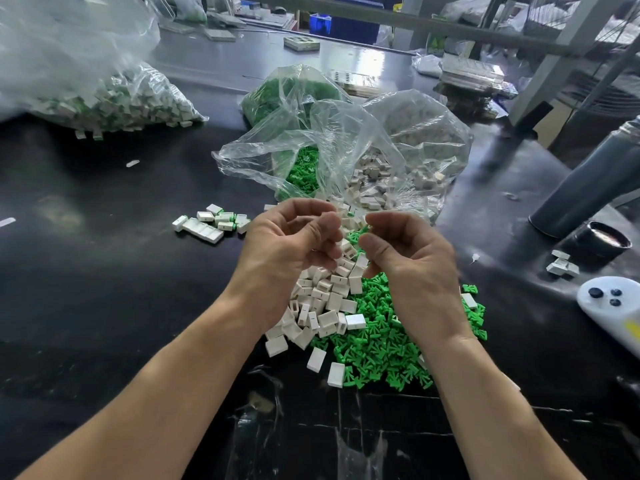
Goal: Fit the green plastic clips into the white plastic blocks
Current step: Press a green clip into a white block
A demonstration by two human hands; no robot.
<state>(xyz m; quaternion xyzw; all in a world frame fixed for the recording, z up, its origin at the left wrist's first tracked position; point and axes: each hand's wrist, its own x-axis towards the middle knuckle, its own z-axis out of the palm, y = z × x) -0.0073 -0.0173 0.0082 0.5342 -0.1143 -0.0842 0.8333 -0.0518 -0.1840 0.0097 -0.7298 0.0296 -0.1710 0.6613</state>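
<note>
A loose heap of white plastic blocks lies on the black table, merging on its right with a heap of green plastic clips. My left hand and my right hand hover side by side just above the heaps, a small gap between them. The fingers of both are curled inward. I see no part clearly between the fingers of either hand; anything pinched there is hidden. A few blocks fitted with green clips lie in a small cluster to the left of my left hand.
Behind the hands, open clear bags hold more green clips and white blocks. A large bag of fitted blocks sits far left. On the right stand a grey cylinder, a black cap and a white controller.
</note>
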